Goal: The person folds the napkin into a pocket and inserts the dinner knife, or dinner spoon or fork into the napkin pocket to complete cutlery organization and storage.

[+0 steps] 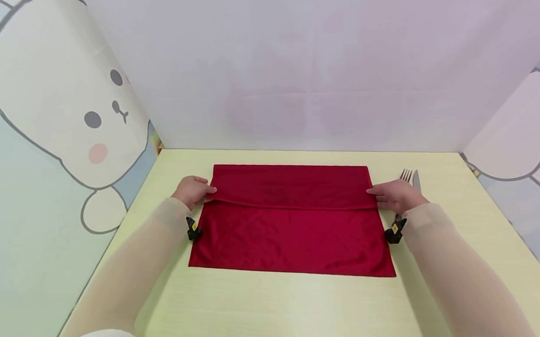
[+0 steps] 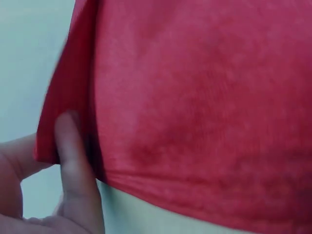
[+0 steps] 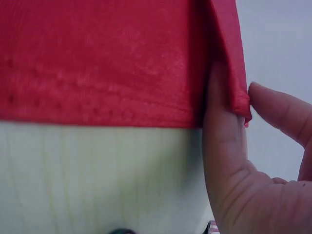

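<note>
A dark red cloth napkin [image 1: 291,243] lies on the pale wooden table, its far part folded toward me so that the flap's edge crosses the middle. At the left end of that edge, my left hand [image 1: 191,191] pinches the flap's corner between thumb and finger. My right hand [image 1: 399,195] holds the opposite corner. Seen from the left wrist, a finger [image 2: 77,175] lies against the cloth [image 2: 195,107]. In the right wrist view a finger is tucked under the flap, with the thumb [image 3: 280,109] at its outer edge.
A fork [image 1: 406,174] and a knife [image 1: 416,180] lie to the right of the napkin, partly hidden behind my right hand. Printed fabric with a cartoon animal [image 1: 93,151] hangs on the left, and a plain pale sheet [image 1: 302,76] closes off the table's far edge.
</note>
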Demonstrator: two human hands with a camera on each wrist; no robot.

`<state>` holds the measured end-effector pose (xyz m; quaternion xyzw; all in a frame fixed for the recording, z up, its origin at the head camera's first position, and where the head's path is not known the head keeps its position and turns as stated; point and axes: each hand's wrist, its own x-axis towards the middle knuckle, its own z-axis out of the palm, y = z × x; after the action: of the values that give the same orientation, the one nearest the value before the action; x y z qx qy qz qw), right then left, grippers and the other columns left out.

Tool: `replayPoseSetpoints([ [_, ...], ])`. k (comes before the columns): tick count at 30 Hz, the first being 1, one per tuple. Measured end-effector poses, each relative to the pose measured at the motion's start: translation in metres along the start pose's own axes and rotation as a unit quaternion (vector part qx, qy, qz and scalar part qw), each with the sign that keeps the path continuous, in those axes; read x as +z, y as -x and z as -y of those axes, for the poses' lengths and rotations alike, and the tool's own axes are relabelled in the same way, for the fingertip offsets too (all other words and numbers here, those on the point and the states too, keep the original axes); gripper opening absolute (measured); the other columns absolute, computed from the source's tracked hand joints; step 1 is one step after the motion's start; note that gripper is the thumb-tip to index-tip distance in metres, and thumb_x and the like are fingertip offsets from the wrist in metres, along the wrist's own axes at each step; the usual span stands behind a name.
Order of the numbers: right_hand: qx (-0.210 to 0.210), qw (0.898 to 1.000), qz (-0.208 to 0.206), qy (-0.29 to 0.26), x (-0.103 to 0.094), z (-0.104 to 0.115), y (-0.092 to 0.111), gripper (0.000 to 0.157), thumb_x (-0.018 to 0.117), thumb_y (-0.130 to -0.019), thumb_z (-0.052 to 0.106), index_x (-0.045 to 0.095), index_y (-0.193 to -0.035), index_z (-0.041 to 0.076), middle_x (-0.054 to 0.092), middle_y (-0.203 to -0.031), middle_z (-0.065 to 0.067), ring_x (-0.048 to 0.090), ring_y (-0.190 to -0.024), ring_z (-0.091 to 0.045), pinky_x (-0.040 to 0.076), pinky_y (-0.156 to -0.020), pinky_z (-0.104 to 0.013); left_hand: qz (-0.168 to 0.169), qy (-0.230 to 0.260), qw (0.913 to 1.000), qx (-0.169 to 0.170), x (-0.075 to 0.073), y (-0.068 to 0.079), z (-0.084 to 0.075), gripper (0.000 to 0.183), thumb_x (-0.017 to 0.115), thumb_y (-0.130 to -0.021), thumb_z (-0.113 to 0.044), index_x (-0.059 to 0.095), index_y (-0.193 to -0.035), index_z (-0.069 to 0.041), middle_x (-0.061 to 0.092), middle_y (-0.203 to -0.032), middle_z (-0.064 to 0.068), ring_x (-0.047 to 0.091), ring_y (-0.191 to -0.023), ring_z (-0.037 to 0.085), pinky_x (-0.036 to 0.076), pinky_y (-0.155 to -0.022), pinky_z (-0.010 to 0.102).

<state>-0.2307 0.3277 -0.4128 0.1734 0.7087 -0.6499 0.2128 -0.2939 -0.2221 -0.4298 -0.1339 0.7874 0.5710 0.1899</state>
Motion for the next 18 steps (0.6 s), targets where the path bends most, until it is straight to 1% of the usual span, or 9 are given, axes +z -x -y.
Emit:
replayPoseSetpoints([
  [2, 0.007, 1.000, 0.005, -0.006, 0.0016, -0.0002, -0.0004, 0.049, 0.063, -0.103, 0.010, 0.043, -0.143, -0.009, 0.061, -0.114, -0.005, 0.067, -0.095, -0.012, 0.057, -0.092, -0.034, -0.001, -0.008, 1.0000, 0.005, -0.0001, 0.0031, -0.0029, 0.065, 0.071, -0.096, -0.007, 0.040, -0.151, 0.007, 0.052, -0.137, 0.022, 0.065, -0.083, 0.012, 0.059, -0.082, 0.026],
  [5, 0.016, 1.000, 0.014, 0.001, 0.0049, -0.0006, -0.0016, 0.060, 0.060, -0.105, 0.013, 0.030, -0.152, -0.011, 0.053, -0.132, -0.014, 0.064, -0.102, -0.015, 0.054, -0.098, -0.038, 0.006, -0.006, 0.9999, 0.006, 0.0005, 0.0067, -0.0065, 0.058, 0.070, -0.097, -0.009, 0.047, -0.147, 0.008, 0.057, -0.130, 0.018, 0.063, -0.087, 0.012, 0.059, -0.084, 0.027],
  [8, 0.015, 0.999, 0.024, 0.018, 0.0074, -0.0015, -0.0020, 0.060, 0.056, -0.107, 0.013, 0.028, -0.153, -0.012, 0.047, -0.141, -0.018, 0.061, -0.110, -0.017, 0.051, -0.104, -0.040, 0.021, 0.022, 0.9995, 0.003, 0.0029, 0.0068, -0.0083, 0.045, 0.070, -0.098, -0.009, 0.056, -0.136, 0.009, 0.061, -0.122, 0.014, 0.066, -0.089, 0.012, 0.059, -0.086, 0.029],
  [10, 0.007, 0.999, 0.031, 0.021, 0.0069, -0.0030, -0.0028, 0.058, 0.055, -0.107, 0.011, 0.029, -0.153, -0.013, 0.053, -0.136, -0.015, 0.063, -0.109, -0.015, 0.051, -0.104, -0.040, 0.030, 0.039, 0.9988, -0.001, 0.0049, 0.0053, -0.0083, 0.041, 0.069, -0.099, -0.009, 0.056, -0.133, 0.010, 0.060, -0.124, 0.016, 0.068, -0.090, 0.012, 0.058, -0.088, 0.031],
  [12, -0.003, 0.999, 0.037, 0.025, 0.0064, -0.0039, -0.0024, 0.055, 0.054, -0.107, 0.009, 0.032, -0.152, -0.013, 0.058, -0.128, -0.010, 0.064, -0.106, -0.012, 0.053, -0.101, -0.038, 0.036, 0.044, 0.9984, -0.002, 0.0068, 0.0049, -0.0084, 0.040, 0.067, -0.100, -0.009, 0.055, -0.135, 0.010, 0.060, -0.127, 0.018, 0.070, -0.089, 0.012, 0.058, -0.088, 0.032],
  [15, -0.023, 0.998, 0.040, 0.031, 0.0048, -0.0038, -0.0009, 0.050, 0.055, -0.106, 0.006, 0.036, -0.148, -0.014, 0.063, -0.116, -0.002, 0.066, -0.099, -0.008, 0.056, -0.094, -0.033, 0.039, 0.017, 0.9991, 0.002, 0.0062, 0.0049, -0.0085, 0.045, 0.063, -0.102, -0.010, 0.053, -0.142, 0.009, 0.060, -0.132, 0.020, 0.069, -0.090, 0.012, 0.059, -0.088, 0.031],
  [18, -0.043, 0.997, 0.032, 0.050, 0.0051, -0.0009, 0.0036, 0.045, 0.055, -0.106, 0.006, 0.041, -0.143, -0.014, 0.064, -0.110, 0.000, 0.066, -0.097, -0.007, 0.057, -0.090, -0.029, 0.034, -0.021, 0.9991, 0.010, 0.0028, 0.0066, -0.0101, 0.046, 0.063, -0.102, -0.012, 0.053, -0.144, 0.006, 0.062, -0.130, 0.018, 0.067, -0.092, 0.014, 0.058, -0.087, 0.029],
])
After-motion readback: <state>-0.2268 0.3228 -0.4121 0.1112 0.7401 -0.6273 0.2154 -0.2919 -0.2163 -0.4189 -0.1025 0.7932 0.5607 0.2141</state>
